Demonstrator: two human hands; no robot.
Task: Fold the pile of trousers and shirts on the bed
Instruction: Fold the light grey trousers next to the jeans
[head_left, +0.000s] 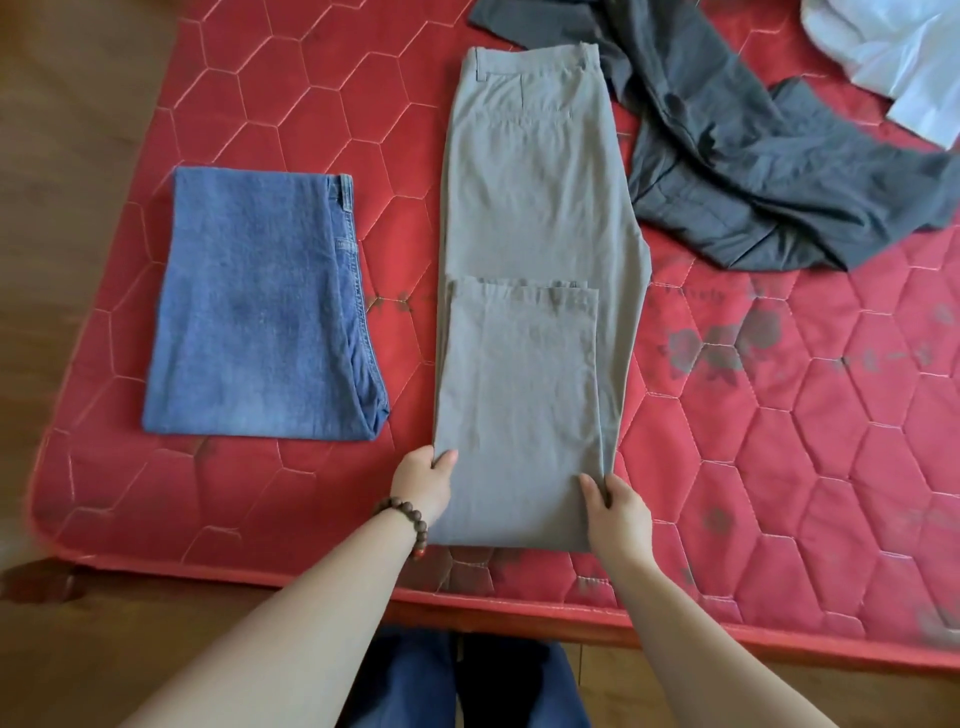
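Observation:
Grey trousers (535, 223) lie lengthwise on the red quilted mattress (779, 467), waistband at the far end and the leg ends doubled back over the thighs. My left hand (423, 480) grips the left side of the near fold, thumb on top of the cloth. My right hand (615, 506) grips the right side of the same fold, thumb on top. Folded blue jeans (260, 306) lie flat to the left. Dark grey trousers (753, 156) lie crumpled at the far right, and a white shirt (893, 52) sits bunched in the far right corner.
The mattress's near edge (571, 608) runs across the lower view, with its left corner near a wooden floor (67, 156). My legs in blue trousers (467, 680) stand just in front of the edge. A bead bracelet is on my left wrist.

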